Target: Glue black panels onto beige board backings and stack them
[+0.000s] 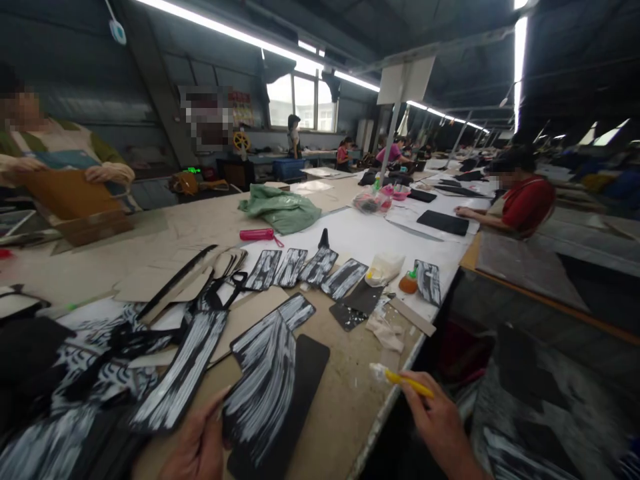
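Observation:
In my right hand [440, 423] is a yellow-handled brush [413, 383], its tip covered in white paste, held over the table's near edge. My left hand [197, 443] grips the left edge of a black panel [267, 383] streaked with white brush strokes. Under that panel lies a plain black panel [310, 373], showing along its right side. Behind them rests another white-streaked piece [297, 312]. A long streaked strip [185, 370] lies to the left of my left hand.
Smaller streaked panels [345, 279] lie in a row farther back. Beside them stand a whitish bag [386, 270] and an orange container [408, 285]. A green plastic sheet [280, 208] and a pink case [257, 235] sit beyond. Co-workers stand at left and right, one in red [527, 207].

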Tool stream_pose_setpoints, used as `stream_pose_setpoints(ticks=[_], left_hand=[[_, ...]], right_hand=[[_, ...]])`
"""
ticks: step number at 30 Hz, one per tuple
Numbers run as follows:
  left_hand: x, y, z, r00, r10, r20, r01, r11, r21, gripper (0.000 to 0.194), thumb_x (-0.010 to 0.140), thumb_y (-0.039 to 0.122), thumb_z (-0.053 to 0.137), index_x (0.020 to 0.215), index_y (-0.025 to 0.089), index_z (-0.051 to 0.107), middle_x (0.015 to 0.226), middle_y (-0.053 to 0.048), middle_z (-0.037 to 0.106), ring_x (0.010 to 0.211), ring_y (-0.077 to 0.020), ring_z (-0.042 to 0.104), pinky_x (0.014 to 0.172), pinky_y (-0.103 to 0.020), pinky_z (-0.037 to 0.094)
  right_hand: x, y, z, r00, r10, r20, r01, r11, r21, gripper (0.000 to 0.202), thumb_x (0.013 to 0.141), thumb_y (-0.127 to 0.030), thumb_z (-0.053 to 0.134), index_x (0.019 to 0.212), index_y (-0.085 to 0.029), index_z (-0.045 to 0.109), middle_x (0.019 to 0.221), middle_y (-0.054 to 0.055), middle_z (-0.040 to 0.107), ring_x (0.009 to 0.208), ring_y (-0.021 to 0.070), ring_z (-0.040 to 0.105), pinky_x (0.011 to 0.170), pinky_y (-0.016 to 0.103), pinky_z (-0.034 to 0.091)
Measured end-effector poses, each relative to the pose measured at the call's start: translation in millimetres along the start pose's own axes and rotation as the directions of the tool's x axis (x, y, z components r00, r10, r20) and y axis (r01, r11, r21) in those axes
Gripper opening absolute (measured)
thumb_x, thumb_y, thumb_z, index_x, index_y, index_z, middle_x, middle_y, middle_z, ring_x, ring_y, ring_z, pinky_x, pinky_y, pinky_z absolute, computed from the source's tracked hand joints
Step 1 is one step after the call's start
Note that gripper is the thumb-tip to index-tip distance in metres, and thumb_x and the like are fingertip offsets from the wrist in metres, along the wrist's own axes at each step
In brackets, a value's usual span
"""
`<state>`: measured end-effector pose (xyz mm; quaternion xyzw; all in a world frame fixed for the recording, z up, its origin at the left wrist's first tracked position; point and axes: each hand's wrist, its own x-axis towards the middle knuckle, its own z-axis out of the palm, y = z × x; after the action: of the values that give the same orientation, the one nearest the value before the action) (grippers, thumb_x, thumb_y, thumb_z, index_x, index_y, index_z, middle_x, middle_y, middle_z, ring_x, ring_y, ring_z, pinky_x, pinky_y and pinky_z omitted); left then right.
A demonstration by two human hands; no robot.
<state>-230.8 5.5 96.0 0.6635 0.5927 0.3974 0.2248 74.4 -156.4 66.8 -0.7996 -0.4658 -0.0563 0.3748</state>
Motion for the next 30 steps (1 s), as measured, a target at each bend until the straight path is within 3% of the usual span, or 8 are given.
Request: stream_pose_setpoints(ticks=[6,10,12,16,19,22,25,30], left_hand=[[5,52,25.3,0.982,0.181,0.057,-0.162,0.957,-0.241,0.033,0.074,0.044,0.045,0.083,0.020,0.066,0.079,-0.003,0.068,0.069,-0.0146,0.062,0.065,-0.023,0.051],[1,73,41.5,0.984,0.110,0.139,-0.053,0.929,-0.366,0.031,0.072,0.042,0.049,0.084,0.019,0.065,0.082,-0.003,0.067,0.072,-0.0153,0.061,0.066,-0.024,0.050],[-8,68,57.2,0.974,-0.017,0.227,0.112,0.905,-0.411,0.034,0.071,0.044,0.050,0.088,0.017,0.063,0.069,-0.002,0.064,0.058,-0.0133,0.057,0.054,-0.023,0.048],[-41,30,105.8,0.872,-0.256,0.418,0.421,0.827,-0.371,0.040,0.069,0.047,0.049,0.088,0.013,0.061,0.046,0.004,0.051,0.039,-0.0109,0.046,0.040,-0.023,0.041],[-72,-3,143.4,0.822,-0.379,0.425,0.519,0.805,-0.287,0.031,0.072,0.039,0.045,0.081,0.013,0.061,0.055,0.001,0.056,0.041,-0.0108,0.049,0.042,-0.023,0.041],[-96,-20,168.0,0.756,-0.506,0.416,0.622,0.753,-0.214,0.030,0.076,0.025,0.035,0.088,0.012,0.059,0.057,0.000,0.056,0.038,-0.0096,0.046,0.040,-0.023,0.040],[-103,-17,176.6,0.742,-0.525,0.417,0.628,0.761,-0.160,0.032,0.078,0.019,0.030,0.092,0.012,0.058,0.061,-0.001,0.058,0.043,-0.0108,0.050,0.042,-0.022,0.041],[-92,6,171.7,0.818,-0.359,0.449,0.434,0.898,-0.073,0.033,0.076,0.008,0.030,0.085,0.012,0.062,0.080,-0.009,0.064,0.075,-0.0162,0.059,0.073,-0.028,0.046]], right_hand=[[-8,40,-56,0.980,0.128,-0.152,-0.155,0.971,-0.180,0.043,0.079,-0.053,0.037,0.083,-0.018,0.063,0.084,0.006,0.065,0.076,0.0206,0.062,0.071,0.034,0.049],[-4,52,-68,0.965,0.156,-0.210,-0.199,0.959,-0.200,0.048,0.077,-0.057,0.036,0.081,-0.017,0.063,0.082,0.008,0.066,0.075,0.0223,0.062,0.069,0.035,0.048],[1,54,-68,0.961,0.175,-0.216,-0.214,0.961,-0.173,0.047,0.077,-0.056,0.036,0.082,-0.017,0.063,0.083,0.008,0.065,0.077,0.0226,0.061,0.071,0.035,0.047],[13,49,-62,0.953,0.219,-0.208,-0.248,0.961,-0.122,0.045,0.077,-0.054,0.037,0.085,-0.017,0.061,0.086,0.008,0.064,0.080,0.0236,0.060,0.074,0.037,0.045],[26,40,-54,0.954,0.225,-0.197,-0.252,0.959,-0.126,0.046,0.077,-0.055,0.035,0.085,-0.017,0.060,0.086,0.009,0.063,0.079,0.0244,0.059,0.075,0.038,0.044],[39,29,-47,0.981,0.110,-0.157,-0.135,0.978,-0.157,0.045,0.078,-0.054,0.035,0.085,-0.017,0.059,0.086,0.010,0.062,0.081,0.0241,0.058,0.079,0.037,0.043],[50,22,-41,0.994,0.037,-0.103,-0.054,0.984,-0.168,0.043,0.078,-0.052,0.036,0.087,-0.017,0.059,0.087,0.010,0.062,0.081,0.0237,0.058,0.079,0.037,0.043],[58,14,-18,0.986,0.161,0.034,-0.156,0.982,-0.109,0.044,0.077,-0.051,0.037,0.090,-0.017,0.060,0.091,0.011,0.062,0.086,0.0263,0.058,0.079,0.039,0.043]])
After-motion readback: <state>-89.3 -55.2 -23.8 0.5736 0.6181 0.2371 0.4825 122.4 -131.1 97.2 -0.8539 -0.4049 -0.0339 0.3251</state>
